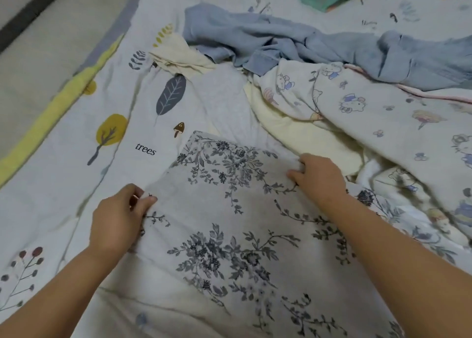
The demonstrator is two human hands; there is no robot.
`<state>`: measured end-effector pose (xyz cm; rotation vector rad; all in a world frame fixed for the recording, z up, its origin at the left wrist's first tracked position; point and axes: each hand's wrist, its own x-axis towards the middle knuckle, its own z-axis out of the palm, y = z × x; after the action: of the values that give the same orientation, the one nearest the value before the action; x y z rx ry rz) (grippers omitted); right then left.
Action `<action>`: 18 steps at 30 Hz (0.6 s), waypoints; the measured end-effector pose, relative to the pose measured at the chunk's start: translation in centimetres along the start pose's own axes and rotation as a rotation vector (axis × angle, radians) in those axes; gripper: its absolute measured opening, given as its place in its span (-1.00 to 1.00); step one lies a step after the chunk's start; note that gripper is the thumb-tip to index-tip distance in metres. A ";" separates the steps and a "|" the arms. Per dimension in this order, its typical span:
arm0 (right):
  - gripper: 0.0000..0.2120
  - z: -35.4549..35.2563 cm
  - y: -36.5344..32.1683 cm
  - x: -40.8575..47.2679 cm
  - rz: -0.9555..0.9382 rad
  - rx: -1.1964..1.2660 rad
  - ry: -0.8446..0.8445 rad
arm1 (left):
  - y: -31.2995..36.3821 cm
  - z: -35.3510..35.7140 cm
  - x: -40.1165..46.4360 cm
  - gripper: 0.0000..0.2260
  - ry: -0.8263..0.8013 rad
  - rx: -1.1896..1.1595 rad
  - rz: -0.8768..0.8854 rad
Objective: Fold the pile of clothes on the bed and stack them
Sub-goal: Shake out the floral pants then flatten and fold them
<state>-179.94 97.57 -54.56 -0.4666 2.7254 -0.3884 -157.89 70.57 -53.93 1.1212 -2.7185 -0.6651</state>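
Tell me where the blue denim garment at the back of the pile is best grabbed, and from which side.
The blue denim garment lies crumpled, with its left end free on the bed sheet. Probably best to pinch that upper-left edge from the left, since its right part drapes over the cartoon-print cloth. Both hands are busy: the left hand and right hand hold the floral cloth.

- Left hand (117,217): forearm reaches in from the lower left; thumb and curled fingers pinch the floral cloth (229,222) at its left edge.
- Right hand (319,177): forearm enters from the lower right; knuckles up, fingers curled gripping the cloth's far edge.
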 end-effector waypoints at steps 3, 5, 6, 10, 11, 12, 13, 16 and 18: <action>-0.70 0.7 0.3 -1.0 -0.027 0.058 0.205 | -0.1 0.5 0.3 -0.83 0.025 -0.101 -0.062; -0.73 1.5 0.3 -1.2 0.005 0.058 0.138 | -1.1 0.9 0.4 -0.77 -0.283 0.063 -0.149; -0.75 1.8 0.1 -1.1 0.011 0.051 0.080 | -1.5 0.7 0.4 -0.71 -0.441 0.103 -0.185; -0.70 2.1 -1.6 0.2 -0.086 0.126 0.077 | -2.3 -1.3 0.5 -0.70 -0.690 -0.188 -0.298; -0.73 2.1 -2.2 0.6 -0.130 0.115 0.082 | -2.4 -1.4 0.3 -0.75 -0.729 -0.206 -0.289; -0.77 2.3 -2.8 1.0 -0.158 0.092 0.067 | -2.6 -1.2 0.0 -0.83 -0.738 -0.189 -0.273; -0.79 2.4 -3.4 1.5 -0.170 0.060 0.041 | -2.4 -1.1 -0.2 -0.90 -0.715 -0.174 -0.253; -0.75 2.6 -5.5 2.8 -0.169 -0.040 0.076 | -2.3 -0.7 -0.8 -0.79 -0.512 -0.194 -0.259; -0.74 2.5 -6.3 3.4 -0.165 -0.042 0.243 | -2.4 -0.6 -1.0 -0.71 -0.357 -0.209 -0.281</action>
<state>-180.36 90.12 -55.75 -0.7010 2.9435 -0.4575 -155.45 69.51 -54.41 1.4654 -2.6967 -1.2708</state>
